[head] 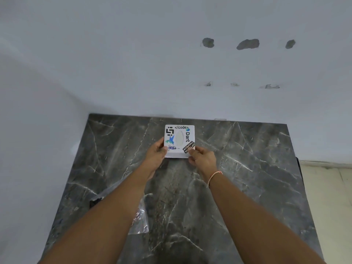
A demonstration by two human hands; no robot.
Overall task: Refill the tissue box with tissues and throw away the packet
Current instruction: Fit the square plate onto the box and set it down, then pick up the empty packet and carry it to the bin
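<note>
A white square tissue box (179, 139) with stickers and an oval slot on top stands on the dark marble table (238, 178), near its far edge. My left hand (156, 153) grips the box's near left corner. My right hand (202, 157) grips its near right corner, thumb on top. A clear, crumpled plastic packet (141, 218) lies on the table nearer to me, partly hidden under my left forearm. I cannot see tissues through the slot.
A white wall with several patched holes rises right behind the table. Another white wall runs along the table's left side. Light floor tiles (327, 197) show beyond the table's right edge.
</note>
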